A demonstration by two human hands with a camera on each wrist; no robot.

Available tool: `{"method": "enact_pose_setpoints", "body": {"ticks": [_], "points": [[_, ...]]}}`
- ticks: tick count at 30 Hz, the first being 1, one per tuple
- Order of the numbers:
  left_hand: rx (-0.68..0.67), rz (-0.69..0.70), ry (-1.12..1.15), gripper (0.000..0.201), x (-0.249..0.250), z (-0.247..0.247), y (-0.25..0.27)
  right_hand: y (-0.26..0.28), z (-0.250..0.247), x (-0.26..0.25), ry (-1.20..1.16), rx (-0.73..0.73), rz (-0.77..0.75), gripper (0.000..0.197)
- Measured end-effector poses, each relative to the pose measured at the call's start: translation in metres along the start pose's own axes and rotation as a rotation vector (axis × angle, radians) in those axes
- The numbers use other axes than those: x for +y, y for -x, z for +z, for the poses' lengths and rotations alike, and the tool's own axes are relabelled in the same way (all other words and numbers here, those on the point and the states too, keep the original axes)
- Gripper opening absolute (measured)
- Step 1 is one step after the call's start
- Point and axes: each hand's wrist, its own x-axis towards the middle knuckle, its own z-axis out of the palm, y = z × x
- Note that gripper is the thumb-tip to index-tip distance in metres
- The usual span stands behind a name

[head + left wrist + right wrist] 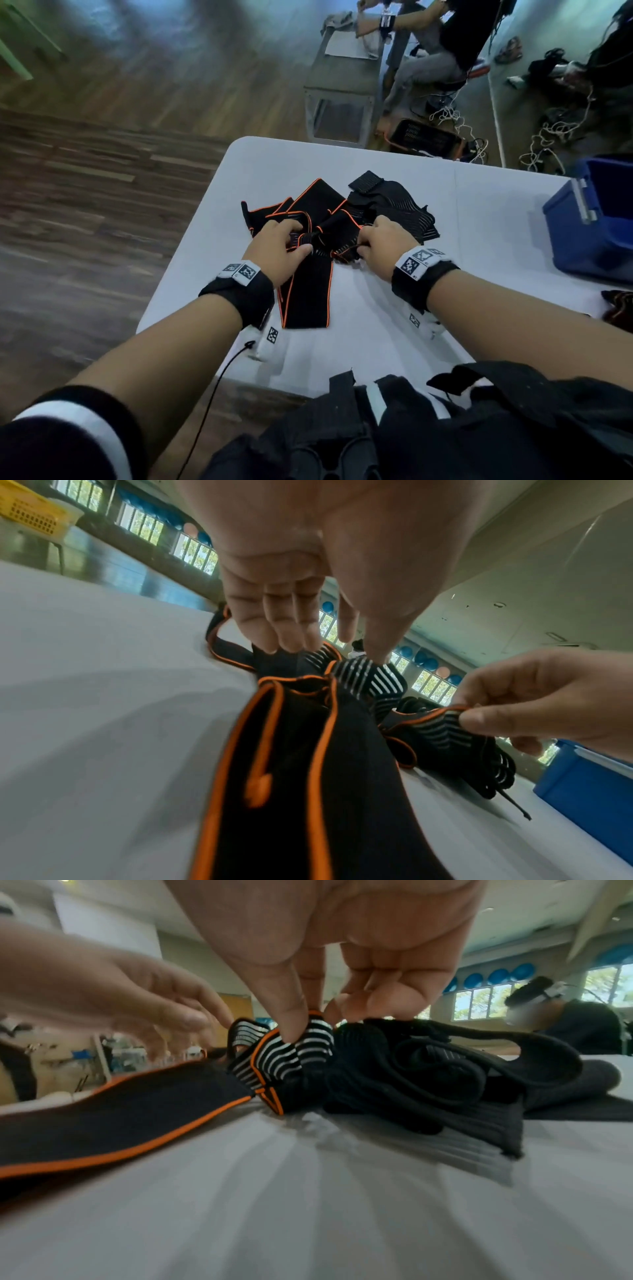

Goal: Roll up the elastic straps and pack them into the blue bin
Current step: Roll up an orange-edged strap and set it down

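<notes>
A long black elastic strap [305, 294] with orange edging lies on the white table [479, 212], running toward me. Its far end joins a tangled pile of black straps [394, 205]. My left hand [284, 240] reaches down over the strap's bunched part [291, 777], with fingertips [281, 642] and thumb tip touching it. My right hand [373, 243] pinches a white-striped, orange-edged strap end [284, 1053] between thumb and forefinger [291, 1020]. The same pinch shows in the left wrist view [479, 718]. The blue bin [596, 240] stands at the table's right side, apart from both hands.
The table's left edge [191, 240] drops to a wooden floor. A dark item [618, 305] lies at the right edge below the bin. Behind the table another person [428, 61] sits at a grey bench, with cables and a black crate [424, 137] on the floor.
</notes>
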Motion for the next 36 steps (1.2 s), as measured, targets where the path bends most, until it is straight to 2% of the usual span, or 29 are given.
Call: {"method": "enact_pose_setpoints", "body": {"ticks": [3, 8, 13, 17, 20, 24, 26, 30, 36], "points": [[-0.050, -0.002, -0.007, 0.050, 0.010, 0.013, -0.015, 0.004, -0.004, 0.002, -0.134, 0.058, 0.023, 0.012], [-0.020, -0.014, 0.088, 0.017, 0.024, 0.011, -0.018, 0.010, -0.029, 0.005, -0.231, 0.111, -0.016, 0.008], [0.015, -0.027, 0.337, 0.031, 0.043, -0.033, -0.017, 0.003, -0.078, 0.004, -0.334, 0.177, -0.047, 0.008], [0.060, 0.040, 0.550, 0.029, 0.076, -0.080, -0.010, 0.002, -0.133, -0.005, -0.398, 0.269, -0.143, 0.008], [0.089, 0.112, 0.656, 0.026, 0.106, -0.113, -0.002, 0.006, -0.176, -0.012, -0.554, 0.248, -0.263, 0.012], [0.116, 0.209, 0.795, 0.017, 0.141, -0.147, 0.005, 0.026, -0.228, -0.020, -0.768, 0.160, -0.332, 0.012], [0.121, 0.257, 0.815, 0.009, 0.157, -0.158, 0.007, 0.042, -0.252, -0.021, -0.751, 0.151, -0.371, 0.011], [0.145, 0.315, 0.826, 0.022, 0.191, -0.169, 0.011, 0.073, -0.288, -0.014, -0.682, 0.128, -0.429, 0.027], [0.103, 0.375, 0.902, 0.021, 0.242, -0.154, 0.018, 0.105, -0.310, 0.013, -0.669, 0.106, -0.457, 0.023]]}}
